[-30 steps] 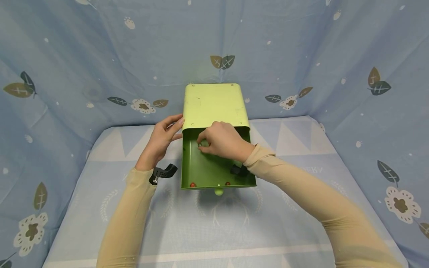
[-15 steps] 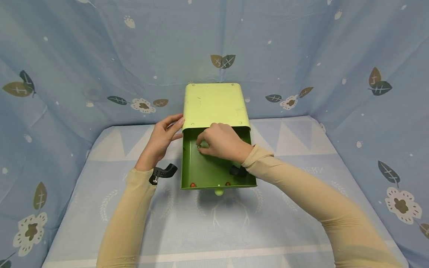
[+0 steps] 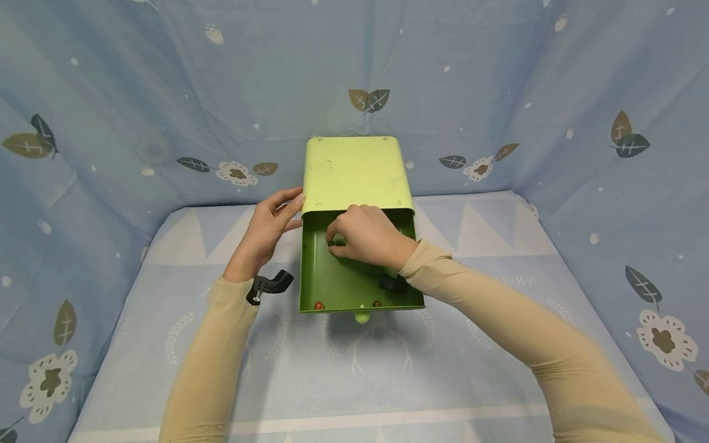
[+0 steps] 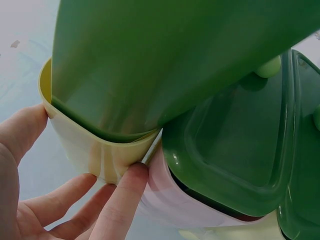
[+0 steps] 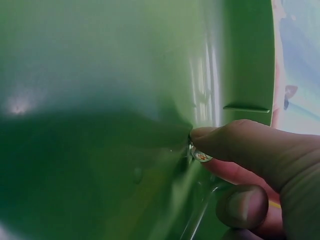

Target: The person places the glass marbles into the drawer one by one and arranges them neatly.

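My right hand [image 3: 370, 236] reaches into the pulled-out green drawer [image 3: 332, 280] of a yellow-green drawer unit [image 3: 357, 175]. Between its thumb and fingertip it pinches a small clear glass marble [image 5: 201, 156] with an orange streak, low against the drawer's inner surface. Two reddish-brown marbles, one on the left [image 3: 319, 306] and one on the right [image 3: 377, 304], lie along the drawer's front wall. With fingers spread, my left hand [image 3: 264, 231] rests against the unit's left side; its fingertips touch the pale yellow shell [image 4: 95, 155] in the left wrist view.
Below the open drawer, the left wrist view shows another green drawer front [image 4: 225, 145] in a pink shell [image 4: 185, 202]. A round light-green knob [image 3: 362, 317] sticks out in front. The unit stands on a patterned cloth [image 3: 443, 381], with blue curtain [image 3: 249, 92] behind.
My right hand shifts very slightly within the drawer, with the clear marble at its fingertips. The left hand and the two reddish-brown marbles stay put.
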